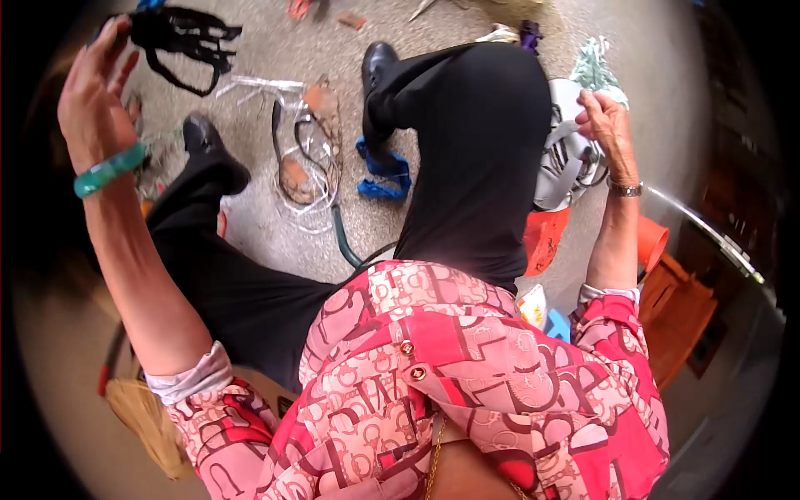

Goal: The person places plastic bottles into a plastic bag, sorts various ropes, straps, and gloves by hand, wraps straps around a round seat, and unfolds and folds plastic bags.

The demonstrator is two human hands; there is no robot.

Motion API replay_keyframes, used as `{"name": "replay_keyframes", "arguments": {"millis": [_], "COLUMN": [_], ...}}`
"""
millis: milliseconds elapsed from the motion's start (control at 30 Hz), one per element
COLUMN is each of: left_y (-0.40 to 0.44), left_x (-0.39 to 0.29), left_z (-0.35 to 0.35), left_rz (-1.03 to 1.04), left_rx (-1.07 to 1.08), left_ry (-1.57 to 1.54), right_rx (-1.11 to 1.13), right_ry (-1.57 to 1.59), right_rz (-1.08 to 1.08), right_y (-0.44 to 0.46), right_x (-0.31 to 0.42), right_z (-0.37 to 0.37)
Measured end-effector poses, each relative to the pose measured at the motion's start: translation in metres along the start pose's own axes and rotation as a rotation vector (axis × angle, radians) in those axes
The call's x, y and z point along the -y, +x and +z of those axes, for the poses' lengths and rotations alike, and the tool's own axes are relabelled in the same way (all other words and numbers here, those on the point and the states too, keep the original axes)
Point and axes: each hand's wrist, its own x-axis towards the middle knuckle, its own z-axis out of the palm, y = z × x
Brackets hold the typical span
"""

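Under everything lies the speckled grey floor (258, 46). My right leg, in black trousers (475, 142), bends up between my two hands and stands in the way of a straight reach across. Beside that knee, under my right hand (606, 133), lies a grey-and-white strapped item (548, 190), partly hidden by my fingers and the leg. An orange-brown container (683, 312) sits past my right forearm. Between my feet is a loose tangle (293, 172) of clear strips, dark cord and copper-coloured patches.

At upper left, my left hand (98, 96) is raised, its fingertips pinching a black bundle (179, 42): dull, stringy, knotted thick near the fingers, with loops and loose ends trailing away. Just beyond my right fingers is a pale green piece (596, 67), crumpled and net-like; those fingers are curled inward, and I cannot tell whether they pinch it. A red-orange sheet (546, 242) shows beside my right thigh. A bright blue strap (385, 185) lies folded near my right shoe. Smallest is an orange-brown scrap (352, 20) farther out.
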Motion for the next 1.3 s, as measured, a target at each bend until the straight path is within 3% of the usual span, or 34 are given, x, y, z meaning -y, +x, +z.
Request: {"name": "replay_keyframes", "arguments": {"millis": [133, 167, 200, 267, 300, 400, 433, 467, 533, 567, 600, 667, 733, 800, 867, 933, 1033, 1067, 1100, 1300], "left_y": [0.004, 0.012, 0.016, 0.024, 0.02, 0.016, 0.008, 0.009, 0.01, 0.023, 0.018, 0.007, 0.011, 0.012, 0.019, 0.022, 0.002, 0.001, -0.006, 0.004], "left_x": [0.003, -0.008, -0.014, -0.02, -0.025, -0.001, 0.002, 0.0, 0.013, 0.024, 0.021, 0.004, -0.002, -0.006, -0.002, 0.006, 0.035, 0.028, -0.007, -0.021], "left_z": [-0.021, -0.018, -0.012, 0.0, 0.004, -0.008, -0.006, -0.004, -0.009, -0.02, -0.017, -0.011, -0.022, -0.03, -0.036, -0.035, -0.068, -0.064, -0.046, -0.038], "left_rz": [0.085, 0.266, 0.267, -0.061, -0.114, -0.076, 0.028, -0.023, 0.018, -0.112, -0.117, 0.045, 0.008, 0.012, 0.033, 0.085, 0.091, 0.068, 0.078, 0.024], "left_rx": [0.072, 0.208, 0.207, -0.046, -0.089, -0.088, -0.137, -0.183, -0.217, -0.22, -0.223, -0.295, -0.307, -0.258, -0.177, -0.196, 0.0, 0.012, 0.022, 0.036], "left_ry": [0.16, 0.198, 0.208, -0.111, -0.196, -0.076, -0.085, -0.046, -0.049, -0.011, -0.007, -0.077, -0.071, -0.07, -0.062, -0.002, 0.034, 0.024, 0.019, 0.012], "right_rx": [0.112, 0.129, 0.128, 0.053, -0.007, 0.004, 0.015, 0.055, 0.122, 0.229, 0.338, 0.495, 0.539, 0.464, 0.605, 0.739, 0.858, 0.863, 0.837, 0.738], "right_ry": [0.055, 0.142, 0.212, 0.213, 0.209, 0.186, 0.175, 0.171, 0.201, 0.19, 0.177, -0.02, -0.131, -0.019, -0.095, -0.427, -0.519, -0.488, -0.457, -0.216], "right_rz": [-0.266, -0.285, -0.311, -0.368, -0.458, -0.682, -0.702, -0.727, -0.422, -0.584, -0.745, -0.648, -0.688, -0.535, -0.055, 0.194, 0.25, 0.271, 0.341, 0.611], "right_y": [0.021, 0.032, 0.032, 0.021, 0.014, -0.008, -0.018, -0.031, -0.068, -0.05, -0.029, -0.033, -0.001, 0.015, 0.024, 0.016, -0.003, -0.008, -0.015, 0.002], "right_x": [0.032, 0.03, 0.049, 0.093, 0.109, 0.147, 0.162, 0.176, 0.215, 0.201, 0.181, 0.193, 0.154, 0.106, 0.052, 0.026, -0.009, -0.017, -0.03, -0.035], "right_z": [0.038, 0.025, 0.027, 0.036, 0.037, 0.038, 0.046, 0.058, 0.105, 0.122, 0.144, 0.189, 0.255, 0.31, 0.345, 0.368, 0.387, 0.391, 0.349, 0.371]}}
